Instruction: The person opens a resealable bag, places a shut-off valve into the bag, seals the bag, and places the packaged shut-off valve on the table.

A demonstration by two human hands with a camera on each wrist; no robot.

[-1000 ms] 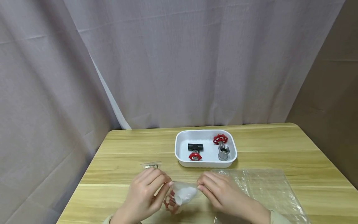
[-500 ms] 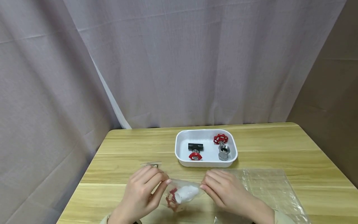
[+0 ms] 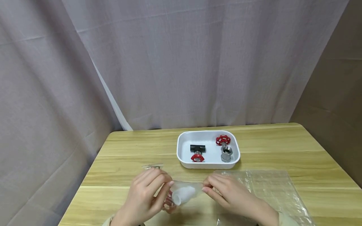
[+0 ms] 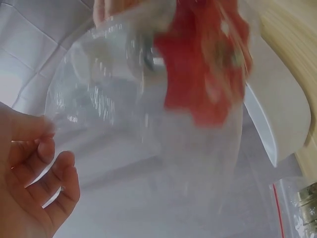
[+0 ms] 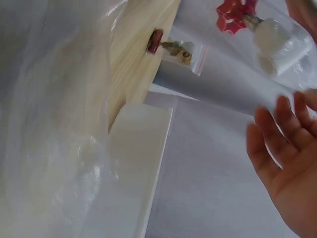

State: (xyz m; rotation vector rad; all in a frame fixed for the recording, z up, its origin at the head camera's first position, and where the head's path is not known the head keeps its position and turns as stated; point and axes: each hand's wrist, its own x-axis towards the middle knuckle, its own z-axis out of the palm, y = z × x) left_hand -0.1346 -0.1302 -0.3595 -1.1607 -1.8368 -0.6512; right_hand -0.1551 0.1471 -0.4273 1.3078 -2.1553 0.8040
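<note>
A clear plastic bag is stretched between my hands above the near part of the table. Inside it lies a white plastic valve with a red handwheel, blurred in the left wrist view. My left hand pinches the bag's left edge between thumb and finger. At the opposite edge, my right hand pinches the plastic. In the right wrist view the bagged valve hangs beside that hand, whose other fingers are spread.
Beyond the hands stands a white tray holding a black valve and a steel valve, both with red handwheels. A small zip bag with a brass valve lies left. A large clear plastic sheet covers the right front.
Both hands keep their pinch on the bag. The valve inside has swung, shifting right and then back left; the hands have barely moved.
</note>
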